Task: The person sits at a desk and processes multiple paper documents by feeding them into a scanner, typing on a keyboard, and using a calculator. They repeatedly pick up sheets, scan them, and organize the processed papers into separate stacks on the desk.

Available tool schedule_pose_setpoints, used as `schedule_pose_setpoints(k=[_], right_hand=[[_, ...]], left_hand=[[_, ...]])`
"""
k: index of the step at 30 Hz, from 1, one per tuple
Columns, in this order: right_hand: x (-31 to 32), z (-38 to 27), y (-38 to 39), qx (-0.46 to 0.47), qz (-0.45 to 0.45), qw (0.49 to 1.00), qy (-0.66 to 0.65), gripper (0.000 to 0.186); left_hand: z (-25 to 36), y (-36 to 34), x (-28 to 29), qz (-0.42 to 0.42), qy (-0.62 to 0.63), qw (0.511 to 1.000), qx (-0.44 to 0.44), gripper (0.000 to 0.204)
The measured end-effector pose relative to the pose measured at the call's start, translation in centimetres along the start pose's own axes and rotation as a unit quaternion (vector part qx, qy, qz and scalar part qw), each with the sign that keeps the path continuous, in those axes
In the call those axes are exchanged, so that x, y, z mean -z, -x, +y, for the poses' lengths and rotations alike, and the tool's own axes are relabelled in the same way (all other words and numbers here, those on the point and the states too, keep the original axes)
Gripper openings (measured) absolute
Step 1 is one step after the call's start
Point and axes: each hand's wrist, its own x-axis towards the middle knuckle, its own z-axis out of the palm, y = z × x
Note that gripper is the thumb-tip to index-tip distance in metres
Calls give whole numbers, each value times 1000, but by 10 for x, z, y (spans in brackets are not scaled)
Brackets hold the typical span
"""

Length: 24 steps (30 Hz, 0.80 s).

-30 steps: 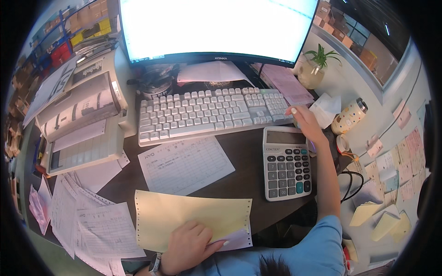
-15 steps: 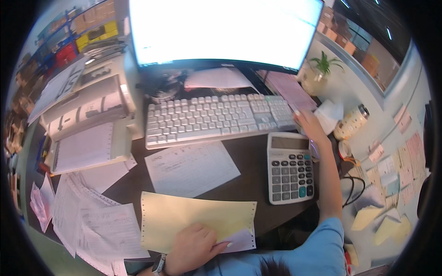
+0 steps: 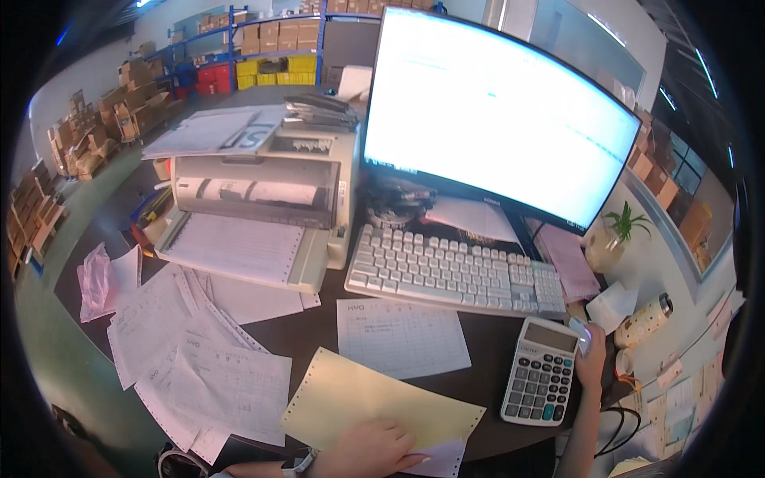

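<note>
My left hand (image 3: 370,448), a watch at its wrist, rests on a yellow sheet (image 3: 351,390) with punched edges at the desk's front. The thumb lies apart from the fingers, over a pale lilac corner (image 3: 442,456) of paper. My right hand (image 3: 590,362) is wrapped round a computer mouse (image 3: 582,334) with a bluish glow, partly covered by the fingers. Just left of it lies a grey-and-white calculator (image 3: 539,374). Beyond stand a white keyboard (image 3: 454,272) and a bright monitor (image 3: 498,111). A printed white form (image 3: 405,338) lies between keyboard and yellow sheet.
A printer (image 3: 255,187) with paper in it takes up the left of the desk. Loose printed sheets (image 3: 215,378) overlap in front of it, beside pink plastic (image 3: 96,283). To the right are a patterned bottle (image 3: 644,320), a potted plant (image 3: 610,243) and black cables (image 3: 625,430).
The view has swung left and up, showing more shelving and floor. My right hand has come back from the keyboard's right end onto the mouse. My left hand remains on the yellow sheet.
</note>
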Motion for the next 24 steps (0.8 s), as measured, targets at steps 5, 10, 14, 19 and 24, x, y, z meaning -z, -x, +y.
schedule_pose_setpoints(k=[5,10,14,19,24], right_hand=[[-12,18,-4,-6,16,1000,20,41],[-14,-1,-8,-4,4,1000,5,41],[-14,-2,-9,-6,6,1000,13,40],[-13,-2,-8,5,5,1000,2,39],[-12,-4,-8,20,12,1000,-14,39]], left_hand=[[-2,-1,0,23,-21,999,-33,33],[-5,2,-8,56,-18,997,-48,32],[-4,2,-8,49,-21,998,-41,31],[-5,1,-9,68,-14,996,-50,31],[-5,1,-8,68,-24,996,-60,31]])
